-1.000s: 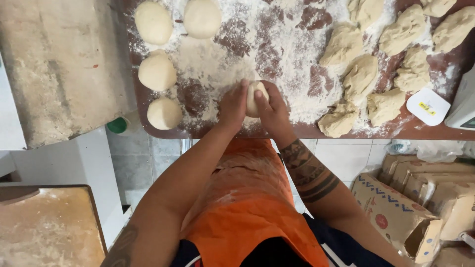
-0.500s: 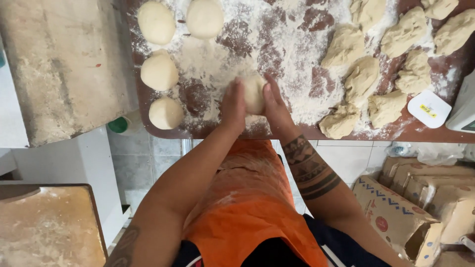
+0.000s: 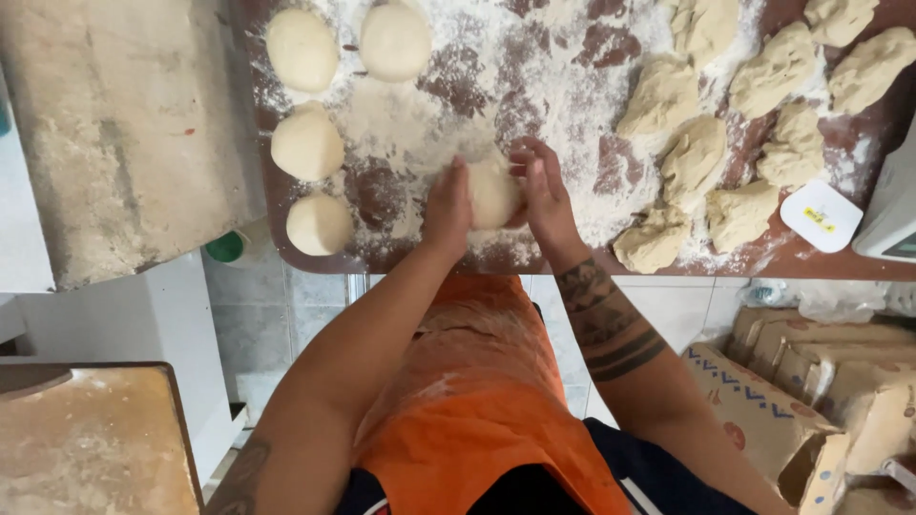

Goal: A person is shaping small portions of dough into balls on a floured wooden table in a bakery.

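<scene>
My arms are bare to the shoulder. Dark band tattoos (image 3: pixel 606 319) ring my right forearm. I wear a flour-dusted orange apron (image 3: pixel 477 401) over dark clothing.

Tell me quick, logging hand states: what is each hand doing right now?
Left hand: cupped against the dough piece, holding it.
Right hand: cupped on the other side of the same dough piece, holding it.

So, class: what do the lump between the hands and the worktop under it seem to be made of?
Lump: soft, pale, matte dough, judging by its smooth floury skin.
Worktop: looks like hard, reddish-brown speckled stone, perhaps granite; white flour hides much of it.
</scene>
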